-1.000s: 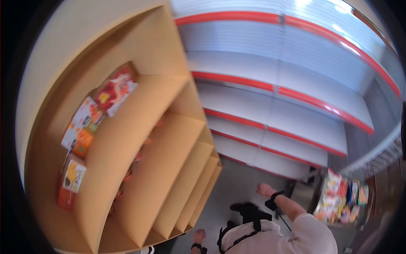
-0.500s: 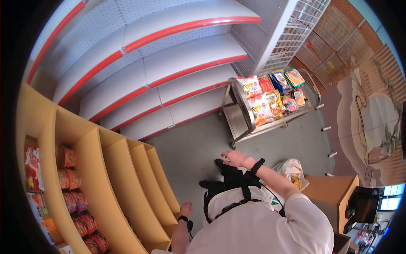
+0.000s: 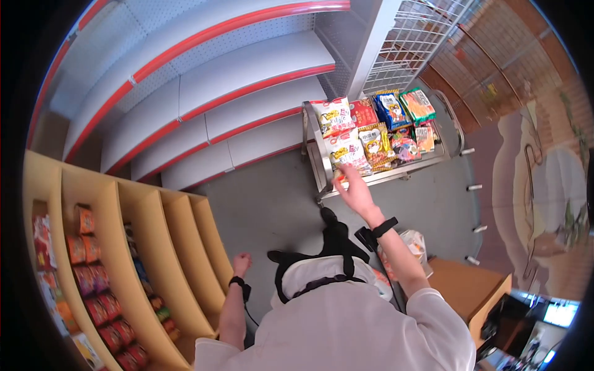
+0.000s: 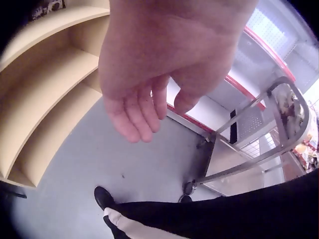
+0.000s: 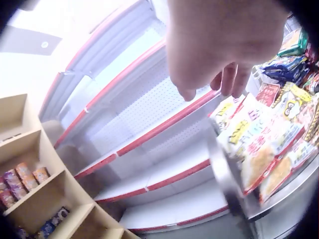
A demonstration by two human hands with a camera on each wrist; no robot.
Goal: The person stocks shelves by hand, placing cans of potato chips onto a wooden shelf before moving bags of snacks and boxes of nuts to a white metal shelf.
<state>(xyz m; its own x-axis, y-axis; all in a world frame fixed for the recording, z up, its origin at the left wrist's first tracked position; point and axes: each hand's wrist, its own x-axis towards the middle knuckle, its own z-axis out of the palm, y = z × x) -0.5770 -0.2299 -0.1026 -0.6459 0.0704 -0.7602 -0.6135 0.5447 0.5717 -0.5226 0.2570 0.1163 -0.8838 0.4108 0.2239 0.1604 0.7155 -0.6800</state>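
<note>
The right hand point(image 3: 357, 193) reaches over the near left edge of a metal cart point(image 3: 328, 151), its fingertips by a white and red snack bag point(image 3: 346, 148); contact cannot be told. In the right wrist view the right hand point(image 5: 224, 50) hangs beside the white bags point(image 5: 251, 132), fingers loosely bent and holding nothing. Low on the left, the left hand point(image 3: 242, 264) hangs near the wooden shelf unit. The left wrist view has the left hand point(image 4: 159, 64) with relaxed fingers and nothing in them. Blue point(image 3: 390, 110), green point(image 3: 418, 105) and yellow bags point(image 3: 375, 145) also lie on the cart.
Wooden shelves point(image 3: 170, 244) with packaged goods stand at the left. Grey shelves with red edges point(image 3: 260, 77) run behind. A white plastic bag point(image 3: 413, 244) and a wooden desk point(image 3: 461, 290) are at the right. Grey floor point(image 3: 272, 207) lies between the shelves and cart.
The view has swung right, from the shelves to the cart. The right hand has moved forward to the cart's bags. The left hand stays low, holding nothing.
</note>
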